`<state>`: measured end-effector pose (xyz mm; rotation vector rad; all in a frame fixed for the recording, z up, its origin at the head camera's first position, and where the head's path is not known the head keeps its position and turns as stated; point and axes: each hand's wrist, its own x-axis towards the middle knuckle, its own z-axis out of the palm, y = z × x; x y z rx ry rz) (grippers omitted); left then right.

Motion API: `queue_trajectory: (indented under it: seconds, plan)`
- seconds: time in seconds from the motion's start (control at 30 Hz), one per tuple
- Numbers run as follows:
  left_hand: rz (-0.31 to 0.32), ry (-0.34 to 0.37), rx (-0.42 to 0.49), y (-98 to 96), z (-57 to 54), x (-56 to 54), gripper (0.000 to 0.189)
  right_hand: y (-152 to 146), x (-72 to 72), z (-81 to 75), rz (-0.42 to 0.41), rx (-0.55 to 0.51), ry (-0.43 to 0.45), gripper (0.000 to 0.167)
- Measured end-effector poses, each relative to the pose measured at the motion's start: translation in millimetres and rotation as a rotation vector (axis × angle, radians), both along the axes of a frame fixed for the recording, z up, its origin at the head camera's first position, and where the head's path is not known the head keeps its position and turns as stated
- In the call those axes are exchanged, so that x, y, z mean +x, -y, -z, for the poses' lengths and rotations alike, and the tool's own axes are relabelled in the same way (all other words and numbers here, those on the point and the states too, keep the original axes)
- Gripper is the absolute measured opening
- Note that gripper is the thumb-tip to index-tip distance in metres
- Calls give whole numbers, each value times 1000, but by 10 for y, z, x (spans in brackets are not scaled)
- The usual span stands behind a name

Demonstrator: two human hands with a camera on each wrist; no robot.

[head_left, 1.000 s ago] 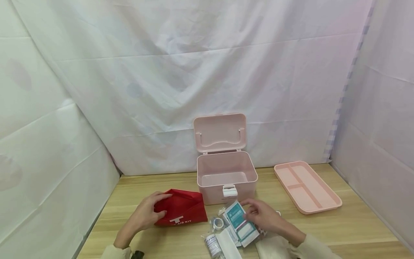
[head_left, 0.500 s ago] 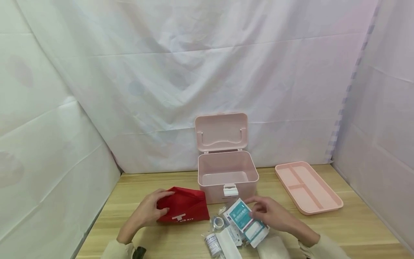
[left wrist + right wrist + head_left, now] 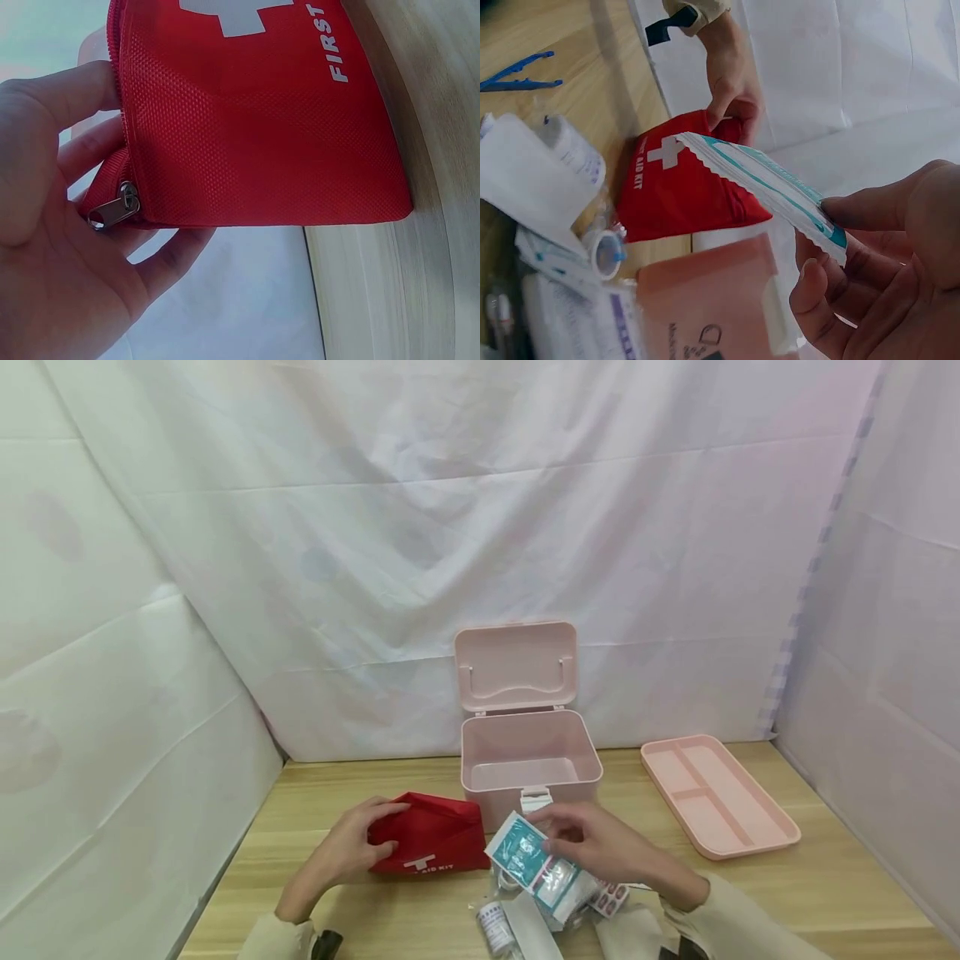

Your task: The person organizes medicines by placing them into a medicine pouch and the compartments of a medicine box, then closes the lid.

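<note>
My left hand (image 3: 347,845) grips the open top edge of a red first aid pouch (image 3: 442,839), which stands on the table at the left. In the left wrist view the pouch's zipper pull (image 3: 114,206) hangs beside my palm. My right hand (image 3: 603,845) pinches a flat teal-and-white sachet (image 3: 522,852) between thumb and fingers, above a pile of first aid supplies. The right wrist view shows the sachet (image 3: 761,176) tilted and overlapping the pouch (image 3: 694,191). My other fingers curl behind it.
Behind the pile stands a pink box (image 3: 491,810) with its lid (image 3: 517,668) up. A pink divided tray (image 3: 727,785) lies at the right. In the pile are a bandage roll (image 3: 495,928), a white strip packet (image 3: 531,927) and a pill blister (image 3: 610,900). Blue tweezers (image 3: 517,75) lie nearby.
My right hand has lifted the sachet from the pile, drifted right with it, then swung left toward the pouch. The left hand keeps its hold on the pouch.
</note>
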<state>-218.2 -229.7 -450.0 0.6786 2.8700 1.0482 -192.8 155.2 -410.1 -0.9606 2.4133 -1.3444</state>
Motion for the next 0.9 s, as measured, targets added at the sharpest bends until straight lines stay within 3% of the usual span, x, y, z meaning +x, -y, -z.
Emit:
queue_trajectory:
  seconds: [0.23,0.57,0.9]
  plan:
    - [24,9,31,7,3,-5,48,283,-107,-124,4,32,-67,29]
    - [-34,17,-2,-3,-4,6,51,666,-264,-272,19,37,-125,27]
    - [-35,-4,-24,-10,-9,12,51,1007,-352,-361,35,43,-177,27]
